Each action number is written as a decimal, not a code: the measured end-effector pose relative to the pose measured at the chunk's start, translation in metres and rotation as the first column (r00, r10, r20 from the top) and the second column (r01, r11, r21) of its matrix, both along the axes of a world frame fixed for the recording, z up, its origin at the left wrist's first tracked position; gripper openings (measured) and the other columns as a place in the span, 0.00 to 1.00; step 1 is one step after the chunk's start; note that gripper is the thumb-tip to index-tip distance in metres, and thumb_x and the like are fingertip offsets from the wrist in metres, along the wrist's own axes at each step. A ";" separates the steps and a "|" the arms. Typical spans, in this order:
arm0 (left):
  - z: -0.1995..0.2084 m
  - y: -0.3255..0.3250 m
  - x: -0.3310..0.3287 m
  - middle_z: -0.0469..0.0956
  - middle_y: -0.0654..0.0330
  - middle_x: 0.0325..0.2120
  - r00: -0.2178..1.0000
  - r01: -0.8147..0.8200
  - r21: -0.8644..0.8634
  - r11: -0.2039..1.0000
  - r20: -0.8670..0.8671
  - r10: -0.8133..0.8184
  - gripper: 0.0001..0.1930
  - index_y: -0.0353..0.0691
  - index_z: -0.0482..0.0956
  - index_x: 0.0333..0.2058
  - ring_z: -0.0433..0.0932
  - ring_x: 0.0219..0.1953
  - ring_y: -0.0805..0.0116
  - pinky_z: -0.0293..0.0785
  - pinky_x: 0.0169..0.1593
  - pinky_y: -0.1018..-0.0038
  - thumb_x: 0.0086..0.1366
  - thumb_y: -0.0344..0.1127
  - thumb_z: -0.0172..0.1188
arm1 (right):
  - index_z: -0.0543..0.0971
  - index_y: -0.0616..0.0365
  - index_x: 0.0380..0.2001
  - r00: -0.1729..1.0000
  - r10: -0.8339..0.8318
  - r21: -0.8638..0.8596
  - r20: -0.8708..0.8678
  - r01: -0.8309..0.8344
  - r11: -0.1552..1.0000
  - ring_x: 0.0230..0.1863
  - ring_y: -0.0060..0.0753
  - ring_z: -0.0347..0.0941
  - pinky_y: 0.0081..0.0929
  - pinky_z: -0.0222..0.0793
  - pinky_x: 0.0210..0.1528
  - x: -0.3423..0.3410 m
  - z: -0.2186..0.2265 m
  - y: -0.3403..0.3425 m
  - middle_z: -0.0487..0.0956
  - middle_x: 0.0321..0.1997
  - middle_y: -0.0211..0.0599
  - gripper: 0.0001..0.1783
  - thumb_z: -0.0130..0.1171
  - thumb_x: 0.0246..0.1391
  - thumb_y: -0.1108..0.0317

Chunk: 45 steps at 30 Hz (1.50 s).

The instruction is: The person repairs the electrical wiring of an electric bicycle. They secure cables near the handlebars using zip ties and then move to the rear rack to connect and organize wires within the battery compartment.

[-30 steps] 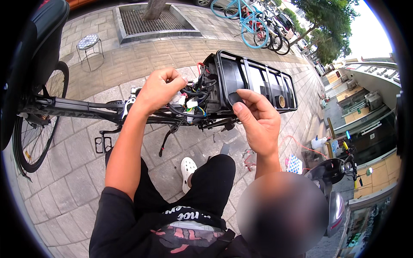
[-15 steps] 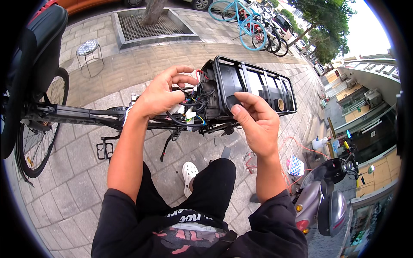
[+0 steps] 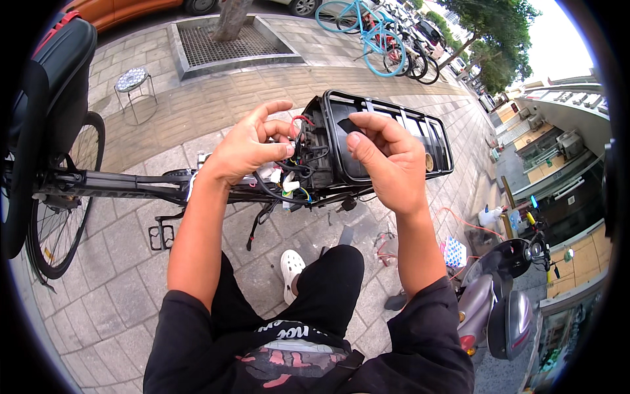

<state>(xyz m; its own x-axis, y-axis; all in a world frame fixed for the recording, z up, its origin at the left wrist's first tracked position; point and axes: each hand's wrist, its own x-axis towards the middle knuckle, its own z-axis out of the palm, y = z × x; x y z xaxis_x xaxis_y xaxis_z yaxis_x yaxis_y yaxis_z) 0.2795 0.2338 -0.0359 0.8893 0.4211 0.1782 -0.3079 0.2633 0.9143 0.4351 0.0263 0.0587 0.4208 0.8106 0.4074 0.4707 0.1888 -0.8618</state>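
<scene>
An electric bicycle stands across the view, with a bundle of wires and white connectors (image 3: 289,186) spilling out between its frame and its black rear rack (image 3: 387,111). My left hand (image 3: 246,141) is over the bundle, thumb and fingers bent together at the end of a red wire (image 3: 303,119); the exact grip is partly hidden. Above the near end of the rack, my right hand (image 3: 394,157) pinches a small black piece, apparently tape (image 3: 345,125), between thumb and forefinger. A roll with a brown core (image 3: 429,161) rests on the rack, partly behind that hand.
A black saddle (image 3: 69,59) rises at the left. A pedal (image 3: 161,236) and a hanging black cable (image 3: 252,233) stick out on my side. A small stool (image 3: 132,80) stands beyond. At right is a parked scooter (image 3: 485,308), with an orange cord (image 3: 466,220) on the paving.
My right hand has lifted slightly, raising the black piece off the rack's near edge. My left fingers have drawn together around the red wire's end.
</scene>
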 end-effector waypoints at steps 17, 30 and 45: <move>-0.008 0.005 0.010 0.88 0.59 0.41 0.996 -0.093 -0.011 0.996 0.006 0.093 0.25 0.32 0.73 0.63 0.81 0.38 0.75 0.78 0.44 0.77 0.70 0.25 0.70 | 0.86 0.61 0.52 0.625 0.346 -0.203 0.700 -0.290 0.935 0.46 0.42 0.83 0.35 0.78 0.50 0.007 0.012 0.108 0.84 0.44 0.44 0.13 0.61 0.66 0.74; -0.007 0.004 0.007 0.85 0.63 0.38 0.986 -0.167 -0.063 0.984 -0.017 0.166 0.24 0.35 0.73 0.63 0.80 0.32 0.79 0.74 0.33 0.84 0.70 0.23 0.66 | 0.84 0.60 0.49 0.453 0.468 -0.436 0.759 -0.181 0.882 0.48 0.56 0.80 0.45 0.76 0.52 0.008 0.022 0.107 0.82 0.45 0.48 0.12 0.61 0.64 0.72; -0.015 0.002 0.001 0.87 0.57 0.48 0.993 0.040 -0.033 0.999 0.115 -0.036 0.33 0.31 0.69 0.66 0.86 0.43 0.74 0.84 0.48 0.77 0.62 0.16 0.66 | 0.80 0.58 0.52 0.486 0.506 -0.524 0.713 -0.110 0.845 0.48 0.54 0.82 0.44 0.77 0.51 -0.012 0.026 0.067 0.82 0.45 0.46 0.13 0.61 0.66 0.75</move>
